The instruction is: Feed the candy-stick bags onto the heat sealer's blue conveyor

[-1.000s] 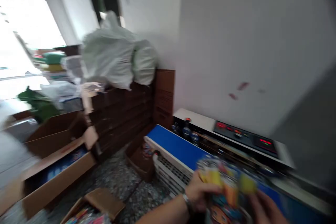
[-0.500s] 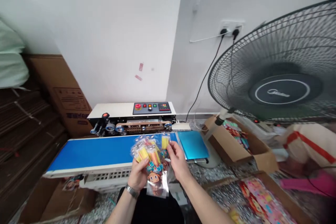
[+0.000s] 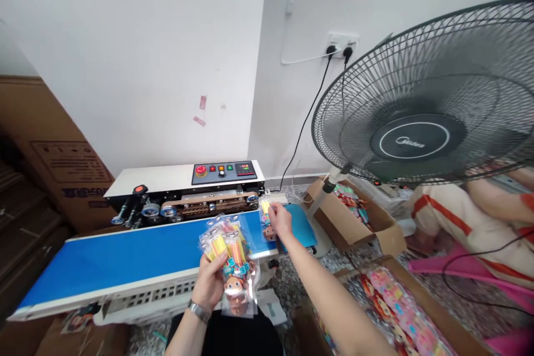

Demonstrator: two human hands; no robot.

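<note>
My left hand is closed on a fanned stack of clear printed packets, which show yellow and orange sticks and a cartoon face. A single packet of the same kind is pinched in my right hand, upright at the right end of the blue conveyor belt. Behind the belt stands the band sealing machine, its rollers and brown band facing me. Part of the single packet is hidden by my right fingers.
A large black fan stands at the right. Open cardboard boxes with colourful packets sit on the floor at the right. Beyond them is another person's arm. A black cable runs down the wall.
My right hand has carried one packet away from the stack, to the right and up toward the machine's entry end. The view has turned slightly right. My left hand still grips the stack.
</note>
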